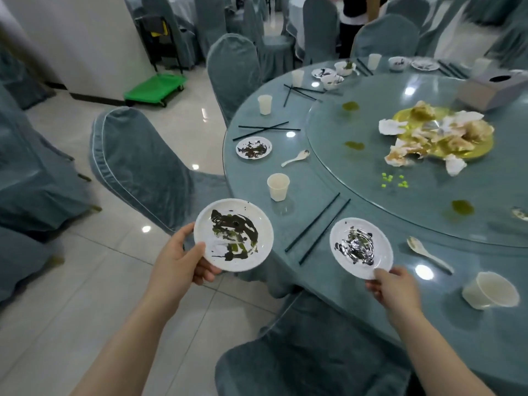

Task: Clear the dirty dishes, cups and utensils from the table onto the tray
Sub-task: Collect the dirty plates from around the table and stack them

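Left hand (183, 255) grips a white plate (233, 235) by its near rim, off the table's (357, 310) edge; dark and green smears. Right hand (395, 287) pinches a second smeared plate (361, 248) at its near edge, over the table. Beyond that grip: two black chopsticks (317, 228), a cup (278, 186), a third dirty plate (253, 148). Right of it: one spoon (428, 254), one tipped cup (490, 290). Far settings blurred; no count.

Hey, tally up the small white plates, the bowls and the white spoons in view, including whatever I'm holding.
Small white plates: 5, one held in the left hand and one in the right hand
Bowls: 3
White spoons: 2
Total: 10
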`<state>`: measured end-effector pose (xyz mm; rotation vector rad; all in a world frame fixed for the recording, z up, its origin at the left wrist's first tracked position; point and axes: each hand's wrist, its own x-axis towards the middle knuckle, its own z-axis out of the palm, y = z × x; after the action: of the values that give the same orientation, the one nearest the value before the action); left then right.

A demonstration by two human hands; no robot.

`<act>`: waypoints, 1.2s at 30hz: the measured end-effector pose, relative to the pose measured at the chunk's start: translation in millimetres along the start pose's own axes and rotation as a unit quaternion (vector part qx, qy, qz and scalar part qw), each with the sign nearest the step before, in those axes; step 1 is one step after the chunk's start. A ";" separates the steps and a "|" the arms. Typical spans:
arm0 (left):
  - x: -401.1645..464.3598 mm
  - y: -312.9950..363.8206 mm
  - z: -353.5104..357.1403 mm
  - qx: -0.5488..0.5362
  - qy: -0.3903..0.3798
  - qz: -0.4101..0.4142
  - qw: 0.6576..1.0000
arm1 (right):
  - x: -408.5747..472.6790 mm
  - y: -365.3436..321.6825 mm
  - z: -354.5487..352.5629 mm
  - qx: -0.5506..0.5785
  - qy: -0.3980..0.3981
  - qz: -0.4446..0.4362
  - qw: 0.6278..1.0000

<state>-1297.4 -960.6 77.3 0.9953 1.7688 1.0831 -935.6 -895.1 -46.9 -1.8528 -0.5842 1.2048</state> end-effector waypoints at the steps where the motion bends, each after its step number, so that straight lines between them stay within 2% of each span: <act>1: 6.2 -1.0 1.9 -0.001 -0.008 -0.001 1.000 | -10.1 -9.1 6.8 0.000 -0.023 -0.012 1.000; 8: 41.5 3.4 -21.1 -0.021 -0.072 0.011 0.997 | -88.9 -80.4 80.2 -0.010 -0.139 -0.121 0.983; 13: 73.7 11.6 -83.7 -0.051 -0.123 0.037 0.990 | -142.9 -106.8 157.9 -0.037 -0.157 -0.175 0.971; 22: 140.0 12.3 -175.9 -0.072 -0.170 0.081 0.979 | -196.8 -126.6 294.8 -0.083 -0.184 -0.273 0.941; 31: 213.1 14.4 -197.8 -0.091 -0.183 0.049 0.978 | -157.6 -148.6 377.8 -0.165 -0.161 -0.290 0.929; 36: 276.3 30.8 -188.1 -0.032 -0.171 0.061 0.983 | -103.4 -169.4 420.0 -0.128 -0.189 -0.266 0.937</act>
<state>-1560.8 -753.5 97.2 1.1848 1.4031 0.9705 -1349.0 -715.6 65.6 -1.5127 -1.4151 1.1457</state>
